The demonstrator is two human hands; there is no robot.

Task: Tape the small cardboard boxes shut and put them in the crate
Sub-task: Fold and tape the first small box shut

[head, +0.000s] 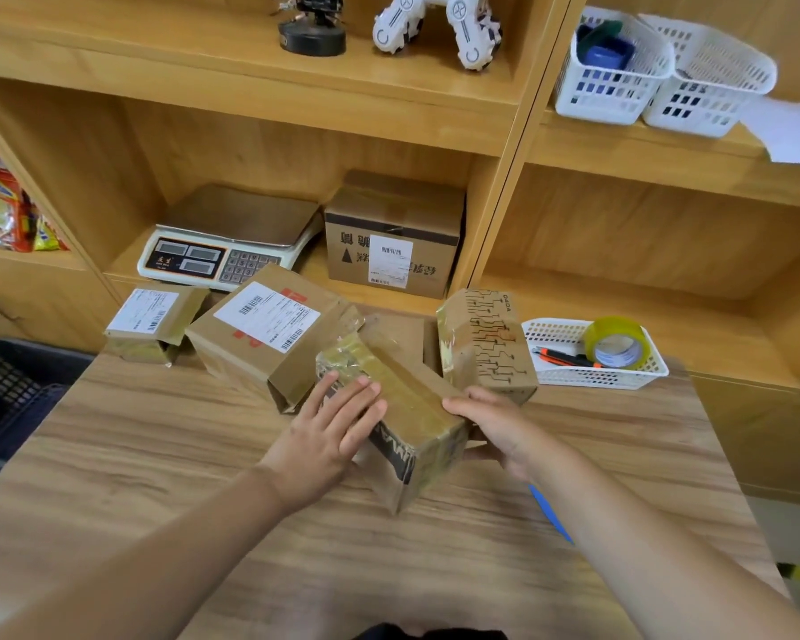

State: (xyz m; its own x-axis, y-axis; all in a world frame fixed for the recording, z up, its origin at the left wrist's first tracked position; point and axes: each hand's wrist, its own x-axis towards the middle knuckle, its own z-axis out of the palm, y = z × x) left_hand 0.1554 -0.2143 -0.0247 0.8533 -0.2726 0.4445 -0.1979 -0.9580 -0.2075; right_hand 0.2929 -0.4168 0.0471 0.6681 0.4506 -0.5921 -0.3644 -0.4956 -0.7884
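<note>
A small cardboard box [416, 418] wrapped in yellowish tape lies tilted on the wooden table [167, 455]. My left hand [333, 431] presses flat on its left side with fingers spread, while my right hand [495, 427] grips its right end. Behind it stand three more small boxes: one with a white label [269, 334], a smaller labelled one [153, 325] at the left, and one with a circuit print [486, 344] at the right. A roll of clear tape [617, 344] sits in a white basket [596, 378]. The dark crate [5, 394] is at the left edge.
An orange utility knife [564, 358] lies in the white basket. A scale [227, 247] and a larger labelled carton [391, 235] stand on the shelf behind. White baskets [656, 71] sit on the upper right shelf. A blue object [550, 510] shows under my right forearm.
</note>
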